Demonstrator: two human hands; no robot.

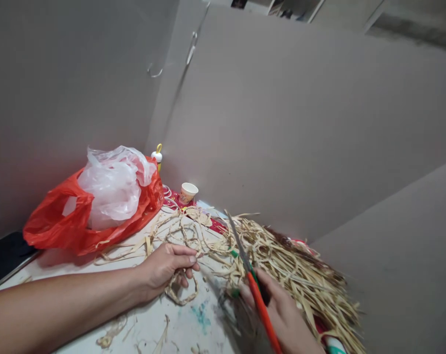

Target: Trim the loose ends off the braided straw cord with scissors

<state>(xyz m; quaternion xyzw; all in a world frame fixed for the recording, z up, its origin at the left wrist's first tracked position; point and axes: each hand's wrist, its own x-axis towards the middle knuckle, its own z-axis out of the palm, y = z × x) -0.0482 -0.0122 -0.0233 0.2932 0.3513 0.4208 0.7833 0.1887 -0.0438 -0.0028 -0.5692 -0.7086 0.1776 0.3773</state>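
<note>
My left hand (167, 268) is curled over a small braided ring of straw (182, 295) on the white table, pinching a pale strip near its fingertips. My right hand (282, 314) grips scissors (250, 275) with orange and green handles. Their long blades point up and away, toward a heap of pale straw strips (304, 275) at the right. More braided loops of straw (186, 233) lie just beyond my left hand.
A red plastic bag (78, 216) with a clear bag (112, 184) inside sits at the left. A paper cup (188, 192) and a small white bottle with a yellow cap (157, 156) stand in the corner. Grey cardboard walls (282, 123) enclose the table.
</note>
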